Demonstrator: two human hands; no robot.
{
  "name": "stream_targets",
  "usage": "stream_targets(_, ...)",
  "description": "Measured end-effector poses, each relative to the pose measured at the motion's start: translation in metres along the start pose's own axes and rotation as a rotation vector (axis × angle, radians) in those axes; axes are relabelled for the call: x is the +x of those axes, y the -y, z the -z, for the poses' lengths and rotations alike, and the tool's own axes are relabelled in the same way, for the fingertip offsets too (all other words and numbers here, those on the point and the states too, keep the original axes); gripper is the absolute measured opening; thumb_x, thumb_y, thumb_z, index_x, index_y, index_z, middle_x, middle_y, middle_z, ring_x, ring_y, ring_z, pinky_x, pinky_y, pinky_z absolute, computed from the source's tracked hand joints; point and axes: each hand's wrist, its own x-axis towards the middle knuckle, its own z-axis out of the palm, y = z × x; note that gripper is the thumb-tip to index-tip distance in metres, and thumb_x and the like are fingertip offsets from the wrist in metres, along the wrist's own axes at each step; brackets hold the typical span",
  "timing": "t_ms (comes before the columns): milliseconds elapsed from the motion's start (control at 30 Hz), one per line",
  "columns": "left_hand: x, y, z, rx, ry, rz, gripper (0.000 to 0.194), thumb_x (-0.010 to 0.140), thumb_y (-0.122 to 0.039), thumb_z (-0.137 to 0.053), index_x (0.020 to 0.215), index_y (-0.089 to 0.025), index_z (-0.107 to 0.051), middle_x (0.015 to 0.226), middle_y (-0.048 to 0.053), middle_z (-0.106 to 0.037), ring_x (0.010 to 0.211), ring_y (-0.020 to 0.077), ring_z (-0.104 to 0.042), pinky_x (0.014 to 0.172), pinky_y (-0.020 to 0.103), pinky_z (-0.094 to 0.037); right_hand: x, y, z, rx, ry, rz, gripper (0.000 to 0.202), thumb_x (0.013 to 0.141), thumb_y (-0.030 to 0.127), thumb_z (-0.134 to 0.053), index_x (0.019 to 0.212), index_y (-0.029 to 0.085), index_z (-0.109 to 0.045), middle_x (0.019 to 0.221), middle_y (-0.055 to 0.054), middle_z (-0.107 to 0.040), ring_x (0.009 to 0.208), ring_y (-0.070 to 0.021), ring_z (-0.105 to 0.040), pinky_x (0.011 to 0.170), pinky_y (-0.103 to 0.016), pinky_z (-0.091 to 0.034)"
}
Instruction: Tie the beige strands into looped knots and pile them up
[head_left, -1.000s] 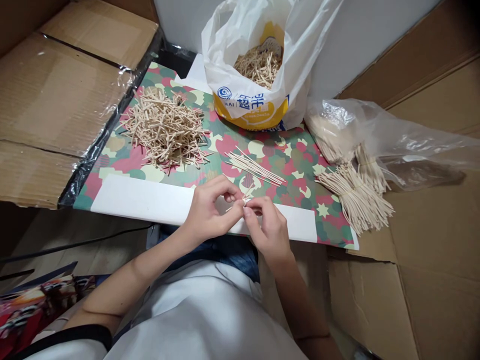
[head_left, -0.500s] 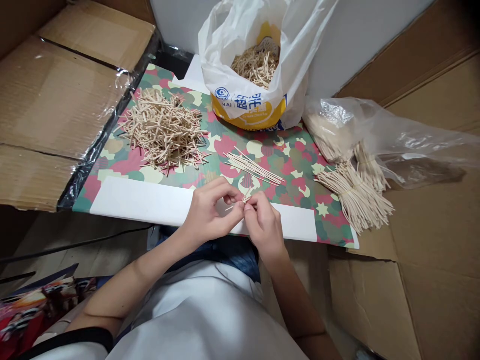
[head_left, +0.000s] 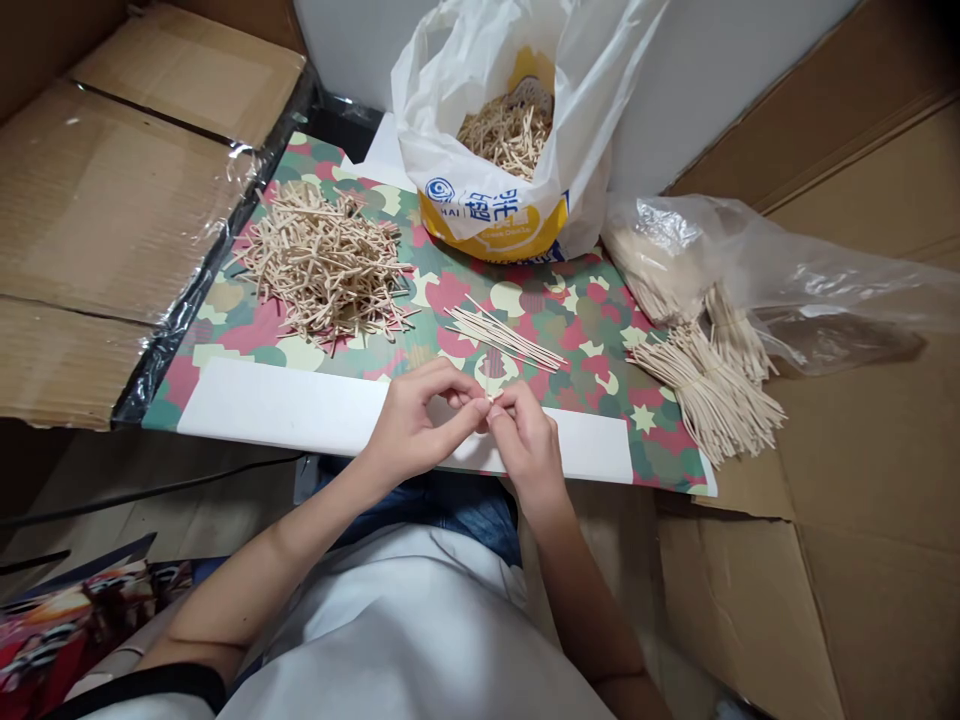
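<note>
My left hand (head_left: pixel 431 415) and my right hand (head_left: pixel 525 435) meet fingertip to fingertip over the white strip at the table's front edge. Between them they pinch a small piece made of thin pale sticks (head_left: pixel 492 396), mostly hidden by the fingers. Just beyond my hands lies a loose row of long thin sticks (head_left: pixel 510 338). To the left is a heap of short, bent pale pieces (head_left: pixel 330 265). Tied bundles of long sticks (head_left: pixel 709 390) rest at the table's right edge.
A white and yellow plastic bag (head_left: pixel 510 215) at the back stands open, holding many short pieces. Clear plastic wrap (head_left: pixel 810 275) trails over the right side. Cardboard (head_left: pixel 112 200) flanks the left, and more cardboard (head_left: pixel 885 480) the right. Camouflage-patterned paper (head_left: pixel 442 290) covers the table.
My fingers have shifted slightly around the small piece, and less of it shows between them. The view has moved a little; the piles and bundles lie as before.
</note>
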Motion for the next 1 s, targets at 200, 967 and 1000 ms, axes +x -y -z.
stream_targets(200, -0.001, 0.003, 0.007, -0.145, 0.071, 0.148, 0.016, 0.079, -0.029, -0.063, 0.077, -0.014, -0.063, 0.073, 0.003, -0.061, 0.067, 0.0125, -0.054, 0.061, 0.024, -0.042, 0.001, -0.006, 0.001, 0.152, 0.054, -0.022, 0.012, 0.087, 0.026, -0.044, 0.077, 0.021, -0.046, 0.066, 0.002, -0.058, 0.066, -0.0140, -0.057, 0.065, -0.026, -0.043)
stream_targets(967, 0.000, -0.010, 0.036, -0.266, 0.410, 0.301, 0.030, 0.080, -0.034, -0.061, 0.063, -0.011, -0.057, 0.058, -0.002, -0.048, 0.056, 0.0080, -0.041, 0.054, 0.020, -0.031, 0.010, -0.007, 0.022, 0.122, 0.367, 0.314, 0.020, 0.091, 0.035, -0.045, 0.078, 0.022, -0.052, 0.077, -0.001, -0.053, 0.084, -0.0183, -0.048, 0.079, -0.034, -0.040)
stream_targets(1000, 0.000, -0.009, 0.036, -0.285, 0.411, 0.306, 0.030, 0.080, -0.035, -0.061, 0.062, -0.011, -0.057, 0.058, -0.002, -0.048, 0.056, 0.0077, -0.040, 0.053, 0.020, -0.030, 0.009, -0.007, 0.022, 0.133, 0.342, 0.307, 0.019, 0.091, 0.033, -0.046, 0.077, 0.021, -0.052, 0.075, -0.001, -0.053, 0.084, -0.0183, -0.048, 0.078, -0.033, -0.039)
